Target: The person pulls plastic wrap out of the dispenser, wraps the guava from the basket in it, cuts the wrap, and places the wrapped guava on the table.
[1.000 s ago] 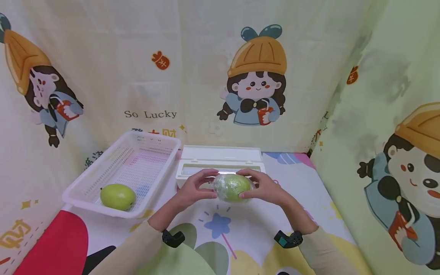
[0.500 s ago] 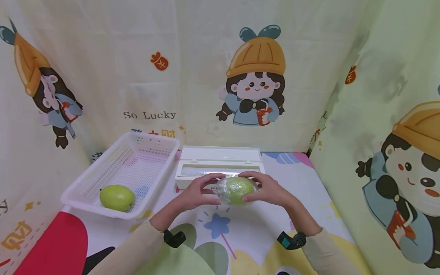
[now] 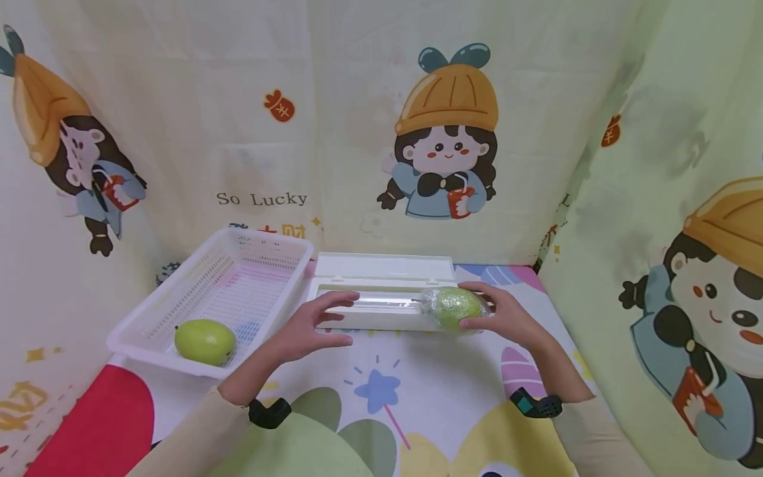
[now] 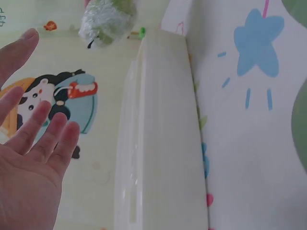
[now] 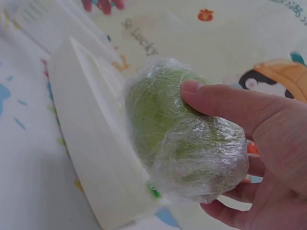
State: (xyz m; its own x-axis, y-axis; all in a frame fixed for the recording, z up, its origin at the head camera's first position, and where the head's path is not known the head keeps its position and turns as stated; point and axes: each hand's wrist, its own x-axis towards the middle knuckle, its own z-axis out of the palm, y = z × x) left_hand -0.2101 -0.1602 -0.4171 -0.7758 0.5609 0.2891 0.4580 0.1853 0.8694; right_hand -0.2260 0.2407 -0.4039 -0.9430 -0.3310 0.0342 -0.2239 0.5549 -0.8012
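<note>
A green mango (image 3: 456, 306) in crinkled clear plastic film is gripped by my right hand (image 3: 503, 315), thumb on the near side and fingers around the far side. The right wrist view shows the wrapped mango (image 5: 177, 129) held off the table. My left hand (image 3: 306, 331) is apart from it, fingers spread and holding nothing, above the left end of a white cling film box (image 3: 375, 321). That box has its lid (image 3: 384, 266) raised, and a film roll shows inside. In the left wrist view my left hand (image 4: 36, 177) has its palm showing.
A white perforated basket (image 3: 134, 341) stands at the left, with an unwrapped green mango (image 3: 205, 342) in its near end. Patterned cloth (image 3: 352, 119) hangs behind and at both sides. The tabletop (image 3: 441, 377) carries cartoon prints.
My left hand has let go of the wrapped mango and drawn away left. The right hand has carried the mango to the right, in front of the box's right end.
</note>
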